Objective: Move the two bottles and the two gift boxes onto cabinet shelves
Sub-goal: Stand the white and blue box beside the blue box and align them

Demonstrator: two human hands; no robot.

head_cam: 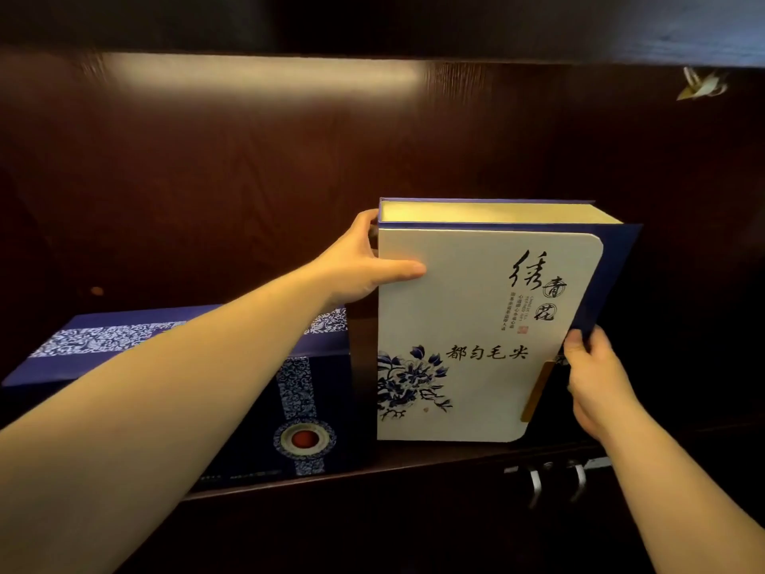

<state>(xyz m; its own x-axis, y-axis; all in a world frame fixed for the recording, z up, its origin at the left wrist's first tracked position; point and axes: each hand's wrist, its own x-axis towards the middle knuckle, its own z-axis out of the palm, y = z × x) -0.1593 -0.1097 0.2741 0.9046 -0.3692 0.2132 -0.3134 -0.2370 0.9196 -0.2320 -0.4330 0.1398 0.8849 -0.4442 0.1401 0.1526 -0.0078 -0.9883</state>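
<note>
A white gift box (476,325) with blue flower print and black calligraphy stands upright on the dark cabinet shelf (434,457). My left hand (364,263) grips its upper left edge, thumb on the front face. My right hand (596,379) holds its blue right side near the bottom. To the left lies a dark blue gift box (124,345) with a white patterned band and a red round seal, partly hidden by my left forearm. No bottles are in view.
The shelf's dark wooden back panel (248,180) rises behind the boxes, and another shelf board (414,26) runs overhead. Metal door handles (554,482) sit below the shelf edge at right. A small pale object (701,85) hangs at the upper right.
</note>
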